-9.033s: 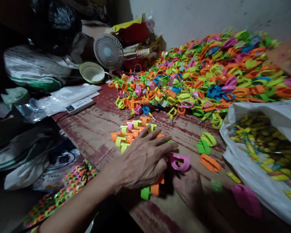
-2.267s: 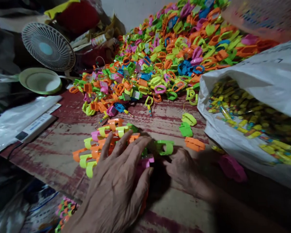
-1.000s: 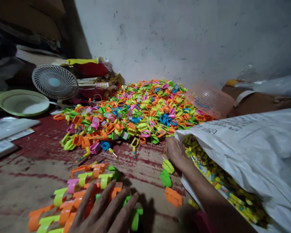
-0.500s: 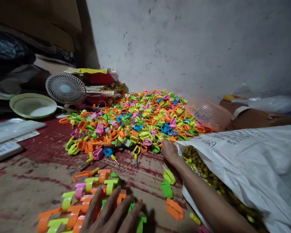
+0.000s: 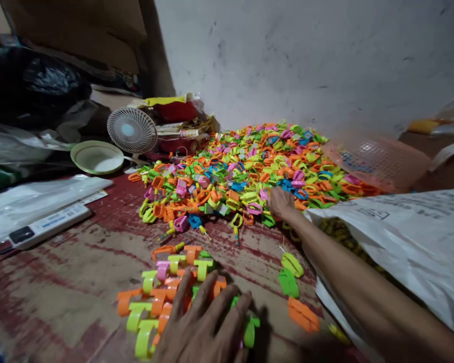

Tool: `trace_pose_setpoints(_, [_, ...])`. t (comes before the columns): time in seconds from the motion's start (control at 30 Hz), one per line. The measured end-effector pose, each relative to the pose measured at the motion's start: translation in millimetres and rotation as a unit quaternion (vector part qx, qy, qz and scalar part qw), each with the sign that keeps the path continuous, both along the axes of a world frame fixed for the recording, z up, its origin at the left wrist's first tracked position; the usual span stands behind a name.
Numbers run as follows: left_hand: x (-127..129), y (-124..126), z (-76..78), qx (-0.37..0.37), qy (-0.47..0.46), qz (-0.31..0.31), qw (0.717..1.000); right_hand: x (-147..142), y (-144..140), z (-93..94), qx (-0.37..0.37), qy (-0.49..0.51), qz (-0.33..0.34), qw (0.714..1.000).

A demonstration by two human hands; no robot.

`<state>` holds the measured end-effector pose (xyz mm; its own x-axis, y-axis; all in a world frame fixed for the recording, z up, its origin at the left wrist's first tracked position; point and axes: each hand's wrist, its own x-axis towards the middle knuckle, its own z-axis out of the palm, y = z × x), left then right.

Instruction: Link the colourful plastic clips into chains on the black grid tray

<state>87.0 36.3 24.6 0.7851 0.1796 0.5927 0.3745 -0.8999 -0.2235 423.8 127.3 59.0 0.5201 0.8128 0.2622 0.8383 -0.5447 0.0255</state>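
Note:
My left hand lies with fingers spread over a cluster of plastic toy-like pieces in orange, yellow-green, pink and green, with curved bands. Beyond it rises a large heap of similar bright plastic pieces, some with thin striped sticks. At the heap's front edge is my right hand, back towards me; its fingers are hidden, so any hold on a piece does not show. Below my right forearm lie a yellow-green piece, a green piece and an orange piece.
A white woven sack with small dark yellowish items inside lies under and beside my right arm. Behind it is a pink mesh basket. To the left are a fan, a bowl and a power strip. A wall stands behind.
The view has swung left, so everything appears further right. My right hand reaches slightly further into the heap's edge. My left hand stays on the cluster.

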Motion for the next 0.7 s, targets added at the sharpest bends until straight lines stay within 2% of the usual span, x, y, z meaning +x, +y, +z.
trace_pose_setpoints(0.13, [-4.0, -15.6, 10.6, -0.03, 0.013, 0.0, 0.999, -22.9, -42.9, 26.0, 0.082, -0.012, 0.015, 0.996])
trace_pose_setpoints(0.23, [-5.2, -23.5, 17.5, -0.134, 0.05, 0.01, 0.99, -50.0, -99.6, 21.2, 0.168, 0.104, 0.05, 0.979])
trace_pose_setpoints(0.33, [-1.6, -25.6, 24.8, -0.269, 0.076, 0.037, 0.96, -81.6, -166.6, -14.5, 0.231, 0.26, 0.087, 0.933])
trace_pose_setpoints(0.4, [1.6, -24.2, 28.7, -0.299, 0.088, 0.043, 0.949, -102.7, -207.2, -47.5, 0.249, 0.283, 0.115, 0.919])
trace_pose_setpoints(0.47, [3.9, -22.3, 31.6, -0.303, 0.102, 0.048, 0.946, -121.6, -238.7, -79.0, 0.245, 0.216, 0.179, 0.928])
trace_pose_setpoints(0.53, [4.4, -21.3, 33.3, -0.301, 0.113, 0.052, 0.945, -136.7, -259.4, -102.3, 0.191, 0.117, 0.246, 0.943])
trace_pose_setpoints(0.6, [3.3, -21.6, 33.4, -0.296, 0.116, 0.048, 0.947, -147.3, -271.2, -114.3, 0.129, 0.047, 0.275, 0.952])
trace_pose_setpoints(0.7, [0.3, -23.5, 31.4, -0.283, 0.113, 0.038, 0.952, -156.1, -279.1, -115.1, 0.121, 0.012, 0.238, 0.964])
